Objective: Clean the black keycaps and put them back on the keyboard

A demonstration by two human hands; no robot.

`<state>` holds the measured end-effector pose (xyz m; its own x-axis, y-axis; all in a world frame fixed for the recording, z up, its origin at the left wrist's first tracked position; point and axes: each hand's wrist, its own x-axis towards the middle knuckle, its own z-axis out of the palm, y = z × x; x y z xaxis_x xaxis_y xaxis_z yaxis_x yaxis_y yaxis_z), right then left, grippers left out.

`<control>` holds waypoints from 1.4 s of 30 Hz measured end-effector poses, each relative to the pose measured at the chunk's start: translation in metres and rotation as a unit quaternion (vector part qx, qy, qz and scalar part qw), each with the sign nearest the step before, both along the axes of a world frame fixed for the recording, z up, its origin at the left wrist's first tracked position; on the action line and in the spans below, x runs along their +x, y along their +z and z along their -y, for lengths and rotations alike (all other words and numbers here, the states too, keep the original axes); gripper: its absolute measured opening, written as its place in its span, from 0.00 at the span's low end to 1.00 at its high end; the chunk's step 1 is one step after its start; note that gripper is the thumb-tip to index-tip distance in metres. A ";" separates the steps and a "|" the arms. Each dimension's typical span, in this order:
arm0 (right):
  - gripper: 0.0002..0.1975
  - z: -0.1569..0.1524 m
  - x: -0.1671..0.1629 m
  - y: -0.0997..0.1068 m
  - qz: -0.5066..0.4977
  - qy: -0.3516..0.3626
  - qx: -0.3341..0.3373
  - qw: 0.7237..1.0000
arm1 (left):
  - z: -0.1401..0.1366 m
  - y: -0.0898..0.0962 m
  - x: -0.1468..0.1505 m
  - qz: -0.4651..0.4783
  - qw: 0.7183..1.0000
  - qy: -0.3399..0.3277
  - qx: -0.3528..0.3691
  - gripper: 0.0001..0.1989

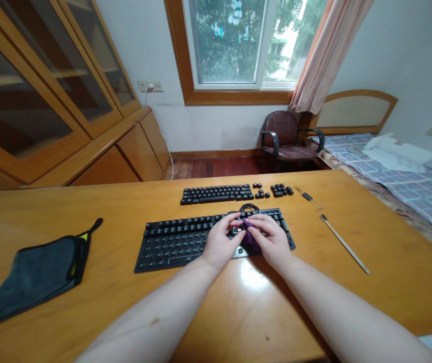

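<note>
A black keyboard (180,242) lies on the wooden table, its top rows still capped and its lower rows showing bare switches. My left hand (221,241) is over its right part, fingers pinched near a small dark piece with a light centre, perhaps a keycap. Beside it, my right hand (272,239) is closed on a purple cloth (252,243), which hangs down over the keyboard. Both hands meet at the fingertips, so the exact contact is partly hidden. Behind them a coiled black cable (249,207) shows.
Loose black keycaps (218,193) lie in rows behind the keyboard. To the right are a wire keycap puller (307,196) and a long-handled brush (344,244). A folded dark grey cloth (45,272) lies at left. Beyond the table stands an armchair (286,133).
</note>
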<state>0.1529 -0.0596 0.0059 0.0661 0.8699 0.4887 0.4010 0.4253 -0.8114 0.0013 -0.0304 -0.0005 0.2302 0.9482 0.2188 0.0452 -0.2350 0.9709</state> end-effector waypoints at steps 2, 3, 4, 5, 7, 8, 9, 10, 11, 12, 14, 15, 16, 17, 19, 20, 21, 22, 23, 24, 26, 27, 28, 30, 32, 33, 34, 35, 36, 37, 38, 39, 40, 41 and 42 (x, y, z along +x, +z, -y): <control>0.10 0.001 -0.001 0.000 0.021 0.017 0.001 1.000 | 0.000 -0.001 0.000 -0.008 1.000 -0.008 0.008 0.22; 0.11 0.001 -0.001 0.000 0.030 0.025 0.002 0.999 | 0.000 -0.001 -0.001 -0.007 1.000 -0.012 0.009 0.22; 0.11 0.002 -0.001 -0.001 0.035 0.032 0.000 0.999 | 0.001 -0.002 -0.001 -0.005 1.000 -0.013 0.009 0.23; 0.11 0.001 -0.002 -0.001 0.036 0.036 -0.003 0.999 | 0.001 -0.003 -0.001 -0.005 1.000 -0.012 0.011 0.24; 0.10 0.000 -0.002 -0.003 0.026 0.035 -0.018 0.999 | 0.002 -0.005 -0.001 -0.016 1.000 -0.006 0.021 0.26; 0.10 0.000 -0.003 -0.003 0.015 0.032 -0.029 0.999 | 0.002 -0.005 -0.002 -0.025 0.999 -0.003 0.028 0.27; 0.09 0.000 -0.003 -0.004 0.004 0.030 -0.040 0.999 | 0.003 -0.006 -0.002 -0.035 0.999 -0.002 0.035 0.28; 0.08 -0.001 -0.003 -0.004 -0.009 0.031 -0.048 0.998 | 0.003 -0.006 -0.003 -0.045 0.998 -0.003 0.042 0.28; 0.07 -0.001 -0.003 -0.005 -0.022 0.034 -0.055 0.998 | 0.004 -0.005 -0.003 -0.054 0.997 -0.005 0.048 0.28; 0.07 -0.001 -0.004 -0.005 -0.037 0.036 -0.060 0.997 | 0.004 -0.005 -0.004 -0.062 0.997 -0.008 0.054 0.28; 0.06 -0.001 -0.004 -0.005 -0.065 0.038 -0.063 0.995 | 0.005 -0.003 -0.005 -0.073 0.995 -0.011 0.067 0.27; 0.05 -0.001 -0.004 -0.004 -0.075 0.037 -0.064 0.994 | 0.006 -0.003 -0.005 -0.077 0.994 -0.012 0.071 0.27; 0.05 -0.001 -0.004 -0.004 -0.082 0.034 -0.068 0.994 | 0.006 -0.003 -0.005 -0.078 0.994 -0.012 0.073 0.26; 0.05 -0.001 -0.004 -0.003 -0.087 0.029 -0.074 0.993 | 0.006 -0.002 -0.005 -0.078 0.994 -0.011 0.071 0.25; 0.05 -0.002 -0.004 -0.002 -0.092 0.018 -0.088 0.992 | 0.007 -0.003 -0.004 -0.074 0.995 -0.004 0.061 0.26; 0.05 -0.002 -0.003 -0.001 -0.093 0.015 -0.094 0.991 | 0.007 -0.003 -0.003 -0.071 0.996 0.000 0.055 0.27; 0.05 -0.003 -0.002 -0.001 -0.093 0.019 -0.096 0.991 | 0.007 -0.003 -0.003 -0.068 0.996 0.006 0.050 0.28; 0.05 -0.004 -0.002 -0.001 -0.090 0.028 -0.093 0.991 | 0.007 -0.003 -0.003 -0.065 0.997 0.012 0.046 0.29; 0.05 -0.005 -0.001 -0.001 -0.084 0.041 -0.087 0.992 | 0.007 -0.003 -0.002 -0.063 0.997 0.018 0.045 0.29; 0.05 -0.005 -0.001 -0.001 -0.074 0.053 -0.080 0.993 | 0.007 -0.003 -0.002 -0.064 0.997 0.023 0.045 0.30; 0.05 -0.005 0.000 -0.001 -0.054 0.066 -0.069 0.994 | 0.007 -0.002 -0.003 -0.070 0.996 0.026 0.047 0.29; 0.05 -0.005 0.000 -0.001 -0.049 0.062 -0.066 0.995 | 0.007 -0.002 -0.003 -0.074 0.996 0.025 0.048 0.29; 0.05 -0.005 -0.001 -0.001 -0.047 0.053 -0.066 0.995 | 0.007 -0.001 -0.003 -0.075 0.996 0.021 0.047 0.29; 0.04 -0.004 -0.002 -0.001 -0.050 0.033 -0.061 0.996 | 0.007 -0.001 -0.003 -0.071 0.996 0.017 0.044 0.29; 0.04 -0.003 -0.003 0.000 -0.054 0.016 -0.052 0.997 | 0.007 -0.001 -0.002 -0.061 0.997 0.021 0.042 0.29; 0.04 -0.003 -0.004 0.001 -0.056 0.009 -0.047 0.997 | 0.008 0.000 -0.002 -0.055 0.997 0.023 0.040 0.28; 0.04 -0.002 -0.004 0.001 -0.058 0.003 -0.042 0.997 | 0.008 0.000 -0.001 -0.046 0.998 0.026 0.036 0.27; 0.04 -0.002 -0.005 0.002 -0.060 -0.001 -0.037 0.998 | 0.008 0.001 -0.001 -0.035 0.999 0.028 0.031 0.26; 0.04 -0.002 -0.005 0.002 -0.060 -0.006 -0.034 0.998 | 0.009 0.001 -0.001 -0.021 0.999 0.028 0.024 0.25; 0.04 -0.001 -0.005 0.003 -0.059 -0.010 -0.030 0.998 | 0.008 0.002 0.000 -0.007 0.999 0.027 0.016 0.24; 0.04 0.000 -0.005 0.004 -0.054 -0.014 -0.025 0.998 | 0.008 0.002 0.000 0.007 1.000 0.025 0.009 0.23; 0.04 0.001 -0.005 0.005 -0.045 -0.017 -0.020 0.999 | 0.008 0.002 0.000 0.020 0.999 0.025 0.003 0.21; 0.05 0.002 -0.005 0.006 -0.032 -0.019 -0.014 0.999 | 0.007 0.003 0.001 0.032 0.999 0.027 0.000 0.19; 0.05 0.003 -0.005 0.007 -0.016 -0.020 -0.009 1.000 | 0.005 0.002 0.000 0.042 0.999 0.031 -0.003 0.17; 0.05 0.004 -0.005 0.008 -0.001 -0.021 -0.004 1.000 | 0.004 0.002 0.000 0.051 0.998 0.036 -0.005 0.15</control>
<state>0.1478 -0.0637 0.0139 0.1039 0.8703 0.4815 0.4175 0.4012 -0.8153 0.0017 -0.0343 0.0017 0.1382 0.9638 0.2281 -0.0368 -0.2251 0.9736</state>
